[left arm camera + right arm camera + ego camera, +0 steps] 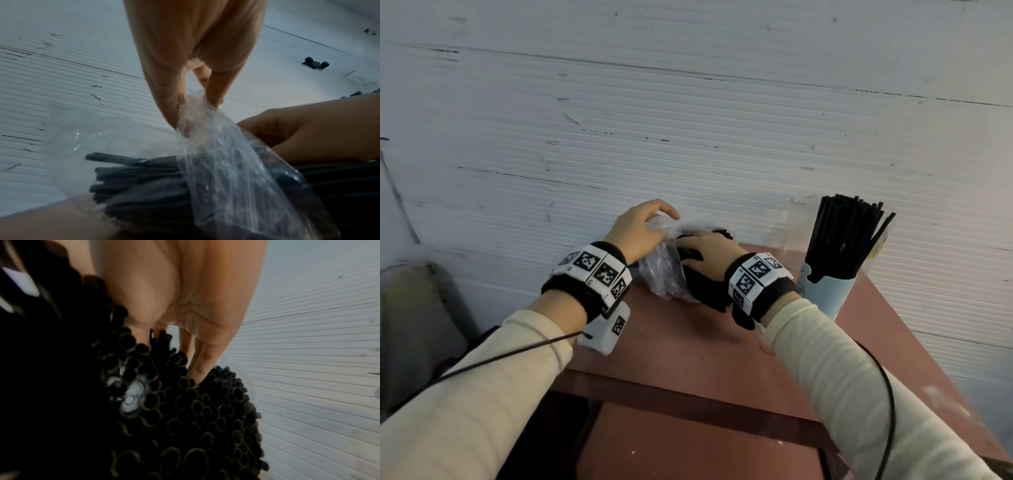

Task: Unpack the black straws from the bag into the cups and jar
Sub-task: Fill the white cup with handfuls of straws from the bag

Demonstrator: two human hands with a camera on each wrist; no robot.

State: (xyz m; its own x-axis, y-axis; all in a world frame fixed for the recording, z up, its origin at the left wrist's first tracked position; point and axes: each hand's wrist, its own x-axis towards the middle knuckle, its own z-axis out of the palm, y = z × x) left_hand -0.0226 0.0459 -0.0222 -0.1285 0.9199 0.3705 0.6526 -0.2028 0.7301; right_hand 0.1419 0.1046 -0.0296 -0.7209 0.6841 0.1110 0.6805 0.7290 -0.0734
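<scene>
A clear plastic bag (664,270) of black straws (709,291) lies on the reddish table (688,342) by the wall. My left hand (637,233) pinches the bag's crumpled top (197,113) between thumb and fingers. My right hand (705,255) reaches into the bag's mouth, its fingers dug in among the straws (185,410) and curled round a bundle. To the right stands a pale blue cup (828,291) packed with upright black straws (846,236). Behind it a clear jar (791,222) is faintly visible against the wall.
The white ribbed wall (688,120) runs just behind the table. The table's right edge (928,359) slopes away beside the cup. A grey chair-like object (414,325) sits low at the left. Cables trail from both wrist units.
</scene>
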